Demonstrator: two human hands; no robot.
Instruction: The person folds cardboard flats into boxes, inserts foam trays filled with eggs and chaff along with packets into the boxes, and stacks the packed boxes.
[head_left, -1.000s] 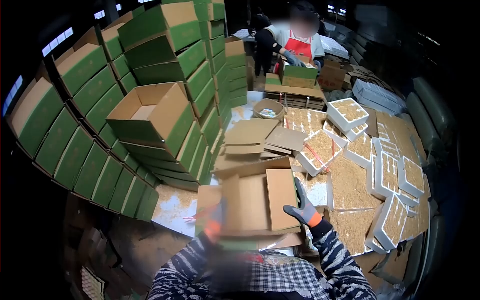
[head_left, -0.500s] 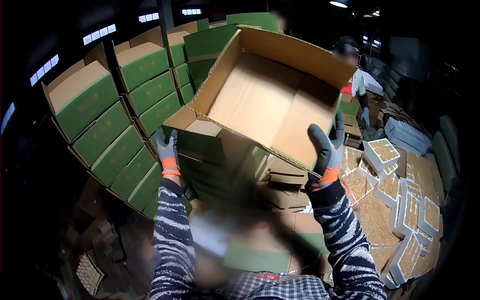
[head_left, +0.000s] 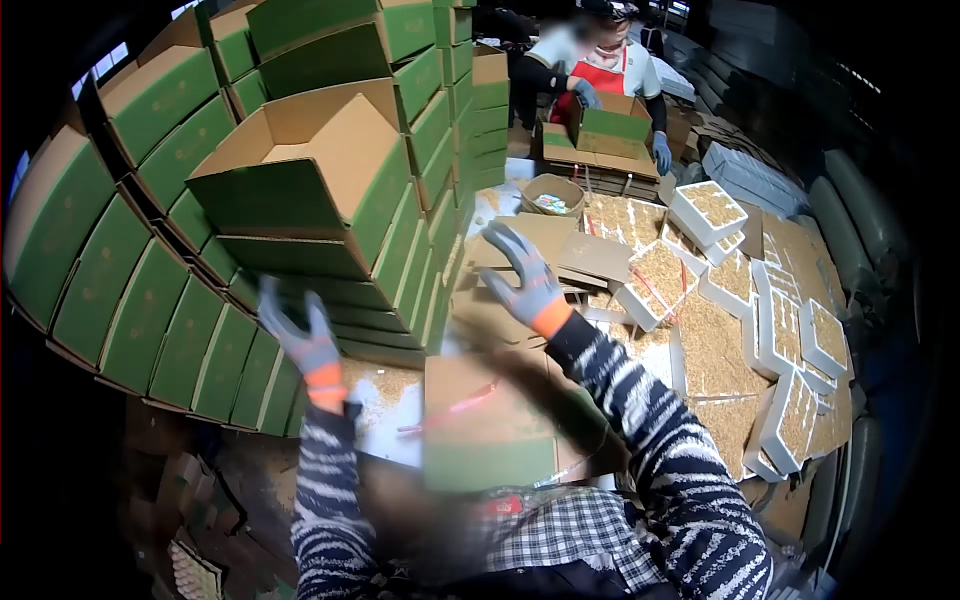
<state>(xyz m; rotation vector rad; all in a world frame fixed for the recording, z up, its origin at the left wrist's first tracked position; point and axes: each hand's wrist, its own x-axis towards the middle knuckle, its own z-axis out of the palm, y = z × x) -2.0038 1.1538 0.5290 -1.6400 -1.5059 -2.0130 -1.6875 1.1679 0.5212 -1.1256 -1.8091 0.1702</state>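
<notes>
An open green-and-brown cardboard box (head_left: pixel 372 175) sits on top of a stack of green boxes (head_left: pixel 395 285). In front of that stack my left hand (head_left: pixel 303 335), in a grey and orange glove, is raised with its fingers apart and holds nothing. To the right of the stack, above brown cardboard, my right hand (head_left: pixel 523 278) is open and empty, fingers spread. Below the hands lies a flat green-and-brown cardboard piece (head_left: pixel 487 440) with a red strip (head_left: pixel 450 408) on it.
More stacked green boxes (head_left: pixel 135 340) stand at the left. White trays with brown grainy material (head_left: pixel 708 208) fill the right side. A small basket (head_left: pixel 553 196) sits behind the cardboard. Across the table, a co-worker in a red apron (head_left: pixel 597 82) handles a box (head_left: pixel 612 130).
Both hands have let go of the open box, which now rests on the stack. My hands have come down, and the view has turned toward the right and downward.
</notes>
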